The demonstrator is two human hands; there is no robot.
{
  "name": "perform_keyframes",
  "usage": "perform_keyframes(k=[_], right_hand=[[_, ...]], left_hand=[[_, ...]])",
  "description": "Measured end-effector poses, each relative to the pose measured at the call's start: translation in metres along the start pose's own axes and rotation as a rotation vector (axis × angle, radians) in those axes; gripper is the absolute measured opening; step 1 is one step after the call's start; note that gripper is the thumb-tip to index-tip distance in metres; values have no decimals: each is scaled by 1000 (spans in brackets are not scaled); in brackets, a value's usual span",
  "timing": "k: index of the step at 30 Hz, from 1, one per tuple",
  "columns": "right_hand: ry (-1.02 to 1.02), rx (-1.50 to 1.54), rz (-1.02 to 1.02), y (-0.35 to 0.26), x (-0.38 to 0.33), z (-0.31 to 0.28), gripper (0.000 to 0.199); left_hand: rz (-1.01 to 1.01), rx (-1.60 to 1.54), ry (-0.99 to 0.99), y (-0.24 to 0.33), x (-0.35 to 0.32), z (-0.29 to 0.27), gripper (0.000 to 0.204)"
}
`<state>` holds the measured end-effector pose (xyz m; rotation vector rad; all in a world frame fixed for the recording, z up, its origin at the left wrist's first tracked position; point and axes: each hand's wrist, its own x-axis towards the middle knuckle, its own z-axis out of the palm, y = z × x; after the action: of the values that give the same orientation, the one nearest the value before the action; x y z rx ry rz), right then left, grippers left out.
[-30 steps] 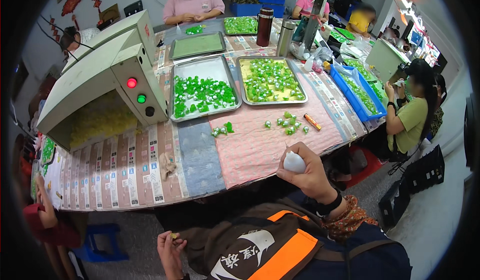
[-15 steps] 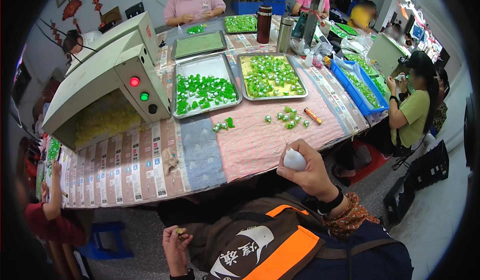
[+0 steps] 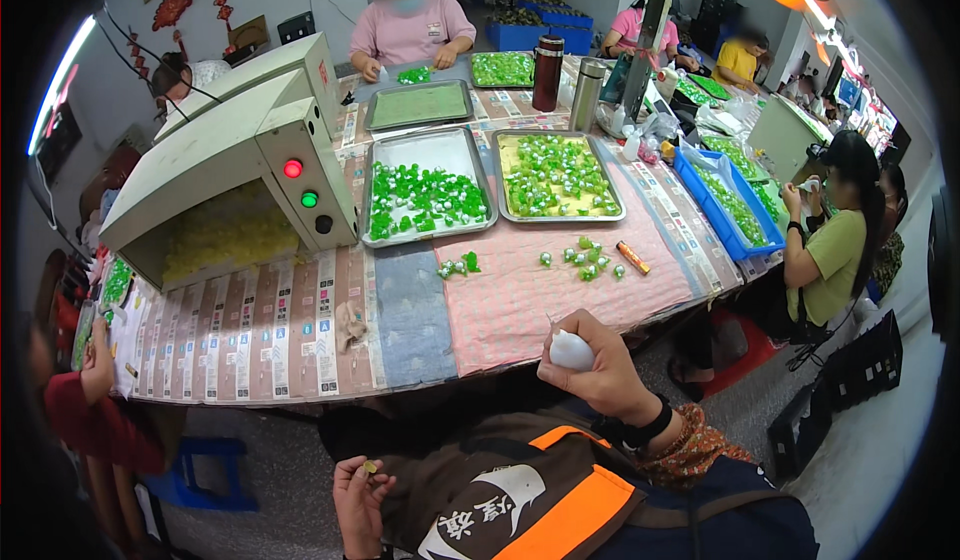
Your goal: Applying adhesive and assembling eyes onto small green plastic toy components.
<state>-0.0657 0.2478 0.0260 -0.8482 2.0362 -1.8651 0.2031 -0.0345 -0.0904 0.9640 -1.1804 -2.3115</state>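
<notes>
My right hand (image 3: 597,370) is closed around a small white wrapped lump (image 3: 570,351), held just in front of the table's near edge. My left hand (image 3: 356,500) is low beside my lap, and its fingertips pinch a tiny yellowish piece (image 3: 370,468). On the pink cloth (image 3: 520,300) ahead lie several loose green wrapped pieces (image 3: 585,257) and an orange tube (image 3: 632,257). Farther back stand two metal trays (image 3: 430,150) (image 3: 557,175) holding green pieces.
A beige machine (image 3: 240,170) with red and green lights sits at the left of the table. A blue crate (image 3: 730,210) of green pieces is at the right end. Other people sit around the table; a blue stool (image 3: 200,470) stands lower left.
My right hand has stayed near the table edge with the white lump. My left hand has shifted slightly right and lower.
</notes>
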Motion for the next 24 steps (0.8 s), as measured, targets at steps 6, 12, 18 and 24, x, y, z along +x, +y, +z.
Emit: perform_keyframes(k=[6, 12, 18, 24], right_hand=[[24, 88, 25, 1, -3, -6, 32], [-40, 230, 38, -2, 8, -5, 35], [-172, 213, 173, -11, 33, 5, 32], [-193, 329, 258, -8, 50, 26, 35]], left_hand=[[-1, -33, -42, 13, -5, 33, 30], [-27, -141, -159, 33, -4, 79, 34], [-123, -296, -280, 46, -8, 134, 22], [-230, -330, -172, 49, 21, 188, 24]])
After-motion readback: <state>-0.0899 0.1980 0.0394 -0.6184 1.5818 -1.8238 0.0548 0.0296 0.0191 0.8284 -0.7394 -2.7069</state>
